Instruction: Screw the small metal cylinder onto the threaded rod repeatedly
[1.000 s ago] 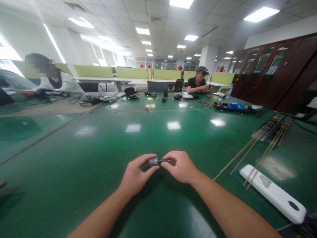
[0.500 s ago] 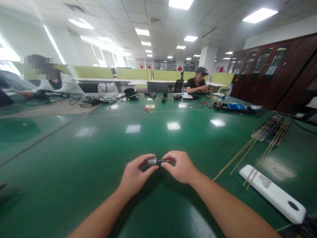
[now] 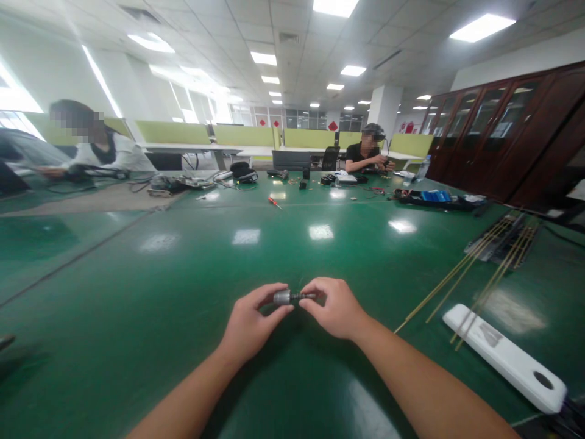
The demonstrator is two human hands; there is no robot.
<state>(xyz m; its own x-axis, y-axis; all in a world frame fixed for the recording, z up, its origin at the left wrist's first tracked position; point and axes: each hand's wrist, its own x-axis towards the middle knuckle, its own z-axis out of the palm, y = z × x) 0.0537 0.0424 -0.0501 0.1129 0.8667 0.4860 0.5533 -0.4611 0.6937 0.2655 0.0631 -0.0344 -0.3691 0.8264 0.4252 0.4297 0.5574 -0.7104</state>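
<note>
Low in the middle of the view, my left hand (image 3: 250, 326) pinches the grey end of a small metal cylinder (image 3: 283, 297) between thumb and fingers. My right hand (image 3: 335, 306) grips the thin dark shaft (image 3: 304, 297) that sticks out of the cylinder's right end. Both hands hold the part just above the green table (image 3: 183, 274), fingertips nearly touching each other. The far end of the shaft is hidden inside my right fingers.
A white power strip (image 3: 505, 358) lies at the right, with several thin brass rods (image 3: 461, 268) crossing it. A black tray (image 3: 500, 241) sits further right. Two people work at the far side among tools and cables; a red screwdriver (image 3: 274, 202) lies mid-table.
</note>
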